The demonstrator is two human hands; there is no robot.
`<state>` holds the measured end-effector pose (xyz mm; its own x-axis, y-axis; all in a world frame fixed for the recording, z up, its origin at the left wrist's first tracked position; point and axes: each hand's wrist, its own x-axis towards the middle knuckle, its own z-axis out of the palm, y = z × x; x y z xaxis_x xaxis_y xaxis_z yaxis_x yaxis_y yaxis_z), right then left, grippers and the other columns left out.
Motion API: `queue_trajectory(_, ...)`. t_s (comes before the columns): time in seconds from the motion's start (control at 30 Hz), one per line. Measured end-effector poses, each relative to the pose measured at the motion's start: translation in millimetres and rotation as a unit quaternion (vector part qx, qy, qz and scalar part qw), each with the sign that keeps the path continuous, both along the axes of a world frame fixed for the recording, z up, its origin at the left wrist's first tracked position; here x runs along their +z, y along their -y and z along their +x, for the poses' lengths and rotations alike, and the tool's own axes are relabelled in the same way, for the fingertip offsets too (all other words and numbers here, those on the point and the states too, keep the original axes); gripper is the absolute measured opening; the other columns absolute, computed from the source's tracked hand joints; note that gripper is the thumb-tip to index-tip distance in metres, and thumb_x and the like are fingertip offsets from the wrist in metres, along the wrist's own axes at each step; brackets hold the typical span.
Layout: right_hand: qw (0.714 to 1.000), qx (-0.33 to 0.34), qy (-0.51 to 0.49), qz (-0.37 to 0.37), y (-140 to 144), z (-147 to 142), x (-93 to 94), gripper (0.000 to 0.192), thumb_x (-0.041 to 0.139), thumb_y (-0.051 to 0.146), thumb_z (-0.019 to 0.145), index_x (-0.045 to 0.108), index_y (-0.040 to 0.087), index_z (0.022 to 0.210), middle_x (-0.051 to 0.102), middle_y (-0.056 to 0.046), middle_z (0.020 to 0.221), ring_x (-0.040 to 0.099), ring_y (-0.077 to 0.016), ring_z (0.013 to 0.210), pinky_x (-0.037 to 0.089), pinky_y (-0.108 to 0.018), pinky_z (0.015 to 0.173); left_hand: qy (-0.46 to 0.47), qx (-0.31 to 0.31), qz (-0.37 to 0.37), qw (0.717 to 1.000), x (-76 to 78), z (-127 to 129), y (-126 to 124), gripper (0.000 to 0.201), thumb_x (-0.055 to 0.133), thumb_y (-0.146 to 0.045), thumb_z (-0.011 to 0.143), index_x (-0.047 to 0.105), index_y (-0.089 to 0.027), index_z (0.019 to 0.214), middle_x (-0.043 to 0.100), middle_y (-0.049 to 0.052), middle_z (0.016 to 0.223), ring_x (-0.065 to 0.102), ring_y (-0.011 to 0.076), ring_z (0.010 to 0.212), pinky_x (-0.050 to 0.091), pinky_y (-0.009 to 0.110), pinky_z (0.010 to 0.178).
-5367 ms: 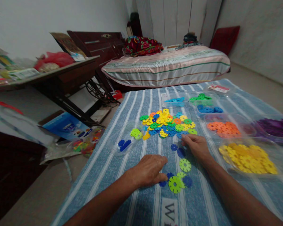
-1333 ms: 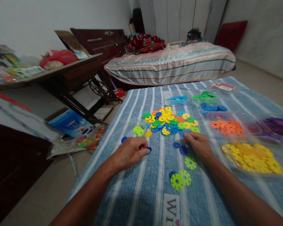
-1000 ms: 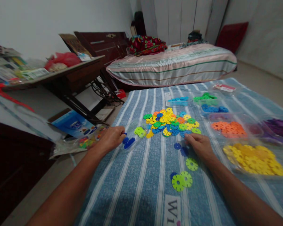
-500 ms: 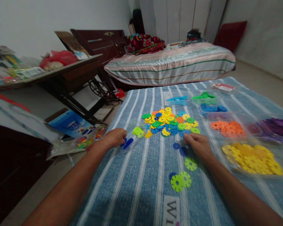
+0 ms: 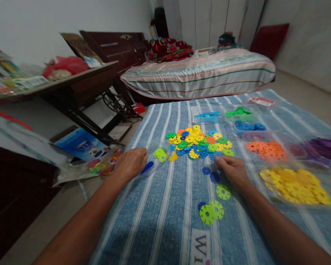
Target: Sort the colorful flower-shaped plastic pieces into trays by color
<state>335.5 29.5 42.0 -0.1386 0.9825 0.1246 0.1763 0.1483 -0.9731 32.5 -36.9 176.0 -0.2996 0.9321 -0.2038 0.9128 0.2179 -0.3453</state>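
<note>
My left hand point(image 5: 132, 162) is closed, knuckles up, at the left edge of a clear plastic tray point(image 5: 157, 170). What its fingers hold, if anything, is hidden. In that tray lie lime-green notched discs point(image 5: 160, 154) and dark blue discs point(image 5: 147, 168). My right hand point(image 5: 233, 170) is pinched at the front right of a mixed pile of notched plastic discs point(image 5: 194, 142); its fingertips hide whatever is between them. Just beside it lie two loose dark blue discs point(image 5: 206, 170). Nearer to me are lime-green discs point(image 5: 223, 192), with another dark blue one partly covered.
To the right stand clear boxes of yellow discs point(image 5: 295, 186), orange discs point(image 5: 266, 151) and purple discs point(image 5: 327, 148). Behind are boxes of blue discs point(image 5: 249, 126), green discs point(image 5: 239, 112) and light blue discs point(image 5: 207, 117). A sewing-machine table point(image 5: 79, 75) stands left; a bed point(image 5: 198, 79) lies beyond.
My left hand has shifted slightly left and turned knuckles up, covering some of the dark blue discs. My right hand has stayed in place.
</note>
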Motion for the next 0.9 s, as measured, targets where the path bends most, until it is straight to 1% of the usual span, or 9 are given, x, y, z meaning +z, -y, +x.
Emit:
queue_trajectory(0.07,1.0,0.001,0.0,0.0,0,0,0.1,0.067,0.062,0.083,0.073,0.065,0.02,0.05,0.06,-0.004,0.05,0.051,-0.0168,0.049,0.04,-0.032,0.052,0.039,-0.032,0.025,0.998,-0.2,11,6,0.03,0.036,-0.032,0.097,0.064,-0.02,0.093,0.073,0.009,0.1,0.067,0.0226,0.095,0.046,0.031,0.079)
queue_trajectory(0.13,1.0,-0.002,-0.002,0.003,0,0,0.2,0.067,0.062,0.083,0.072,0.065,0.02,0.05,0.06,-0.004,0.05,0.051,-0.017,0.049,0.04,-0.032,0.051,0.086,-0.068,0.019,0.994,-6.2,25,11,0.029,0.038,-0.032,0.097,0.063,-0.02,0.091,0.072,0.008,0.098,0.066,0.021,0.091,0.045,0.03,0.079)
queue_trajectory(0.2,1.0,-0.004,-0.001,0.005,0,0,0.2,0.068,0.061,0.084,0.072,0.065,0.02,0.049,0.06,-0.004,0.05,0.052,-0.0174,0.049,0.04,-0.032,0.051,0.129,-0.104,-0.018,0.986,-17.1,39,17,0.024,0.042,-0.031,0.095,0.062,-0.02,0.087,0.072,0.007,0.094,0.065,0.0204,0.088,0.044,0.03,0.076)
queue_trajectory(0.3,1.0,-0.003,0.003,0.003,0,0,-0.7,0.067,0.061,0.083,0.073,0.064,0.021,0.049,0.059,-0.004,0.049,0.051,-0.0171,0.049,0.04,-0.032,0.051,0.201,-0.146,-0.099,0.964,-35.9,59,24,0.016,0.05,-0.027,0.09,0.06,-0.02,0.081,0.07,0.005,0.086,0.064,0.0194,0.082,0.041,0.028,0.07)
queue_trajectory(0.37,1.0,-0.001,0.002,0.001,0,0,-2.1,0.066,0.061,0.083,0.074,0.065,0.021,0.05,0.059,-0.004,0.049,0.051,-0.0168,0.049,0.04,-0.032,0.051,0.243,-0.151,-0.128,0.95,-45.2,69,28,0.011,0.054,-0.027,0.087,0.06,-0.021,0.08,0.069,0.003,0.083,0.063,0.0188,0.08,0.04,0.028,0.068)
queue_trajectory(0.47,1.0,-0.002,-0.001,0.002,-1,1,-4.6,0.065,0.061,0.081,0.075,0.065,0.021,0.051,0.06,-0.004,0.05,0.052,-0.0173,0.051,0.041,-0.032,0.052,0.291,-0.143,-0.147,0.935,-51.2,79,32,0.008,0.058,-0.028,0.083,0.061,-0.022,0.085,0.068,0.002,0.083,0.063,0.0183,0.079,0.04,0.027,0.068)
queue_trajectory(0.6,1.0,-0.004,0.0,-0.001,-1,1,-5.8,0.065,0.062,0.081,0.075,0.066,0.021,0.051,0.061,-0.004,0.051,0.053,-0.0176,0.051,0.041,-0.032,0.052,0.318,-0.13,-0.159,0.925,-52.9,87,33,0.019,0.06,-0.024,0.078,0.063,-0.022,0.096,0.069,0.002,0.092,0.063,0.0188,0.085,0.043,0.028,0.072)
queue_trajectory(0.73,1.0,0.0,0.005,-0.001,-1,1,-3.3,0.065,0.062,0.081,0.074,0.066,0.02,0.051,0.06,-0.004,0.051,0.053,-0.0173,0.05,0.041,-0.032,0.052,0.351,-0.146,-0.171,0.909,-56.6,95,37,0.035,0.062,-0.028,0.078,0.062,-0.022,0.113,0.07,0.005,0.103,0.064,0.0206,0.091,0.047,0.03,0.079)
queue_trajectory(0.9,1.0,0.0,0.007,0.011,-1,1,-2.7,0.066,0.061,0.082,0.074,0.065,0.021,0.05,0.061,-0.004,0.05,0.052,-0.0176,0.05,0.041,-0.032,0.051,0.366,-0.171,-0.168,0.899,-59.9,105,43,0.037,0.062,-0.029,0.08,0.059,-0.022,0.117,0.068,0.007,0.112,0.064,0.0223,0.099,0.048,0.034,0.088)
